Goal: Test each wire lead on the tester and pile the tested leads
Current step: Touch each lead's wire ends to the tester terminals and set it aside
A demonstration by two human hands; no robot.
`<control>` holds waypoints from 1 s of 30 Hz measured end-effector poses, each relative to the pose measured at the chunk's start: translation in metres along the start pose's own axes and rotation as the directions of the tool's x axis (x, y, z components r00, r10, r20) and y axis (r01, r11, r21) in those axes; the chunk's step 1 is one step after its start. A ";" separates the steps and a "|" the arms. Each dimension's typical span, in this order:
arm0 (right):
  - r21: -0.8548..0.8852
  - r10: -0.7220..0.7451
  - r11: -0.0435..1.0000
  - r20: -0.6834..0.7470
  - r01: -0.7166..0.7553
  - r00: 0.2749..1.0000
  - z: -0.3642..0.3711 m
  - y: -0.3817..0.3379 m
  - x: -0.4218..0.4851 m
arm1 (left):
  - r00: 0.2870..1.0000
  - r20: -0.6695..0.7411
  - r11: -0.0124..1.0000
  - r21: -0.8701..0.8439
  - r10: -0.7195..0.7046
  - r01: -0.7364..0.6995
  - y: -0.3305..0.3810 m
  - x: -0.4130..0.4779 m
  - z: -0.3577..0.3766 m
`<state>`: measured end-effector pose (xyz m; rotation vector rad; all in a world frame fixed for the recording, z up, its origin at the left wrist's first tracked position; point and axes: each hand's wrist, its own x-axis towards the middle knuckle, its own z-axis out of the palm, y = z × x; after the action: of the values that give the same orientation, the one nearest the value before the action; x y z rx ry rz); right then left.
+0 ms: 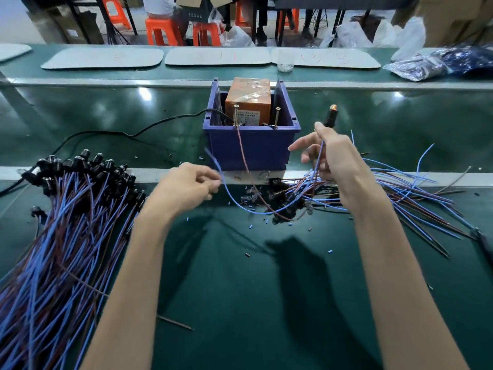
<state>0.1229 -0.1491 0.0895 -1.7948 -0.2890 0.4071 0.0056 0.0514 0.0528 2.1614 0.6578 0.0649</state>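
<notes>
Wire lead [330, 117], its black lamp head glowing at the tip, stands nearly upright pinched in my right fingers [318, 128] just right of the blue bin [253, 148], while my left fingers [213, 186] pinch its blue wire [234, 202], which sags in a loop between them above the counter [240, 289]. A red wire [244, 156] runs up to the left screw post [236, 114] on the bin's front rim, before the orange tester box [248, 100]. Bundled leads [66, 209] lie at my left, a loose heap [405, 188] at my right.
</notes>
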 end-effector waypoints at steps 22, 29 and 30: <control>0.499 -0.225 0.709 -0.509 0.498 0.831 -0.031 -0.032 -0.025 | 0.898 -0.369 0.898 0.269 -0.237 0.348 -0.068 0.008 -0.038; -0.322 -0.640 0.679 -0.701 0.660 0.316 -0.029 -0.030 -0.022 | 0.891 -0.378 0.883 0.287 -0.252 0.372 -0.062 0.009 -0.036; -0.430 -0.702 0.644 -0.661 0.632 0.266 -0.027 -0.027 -0.021 | 0.894 -0.372 0.881 0.295 -0.250 0.370 -0.062 0.009 -0.036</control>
<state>0.1157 -0.1749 0.1244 -1.5540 -0.3984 -1.0650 -0.0230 0.1123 0.0273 2.3827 1.2958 0.1368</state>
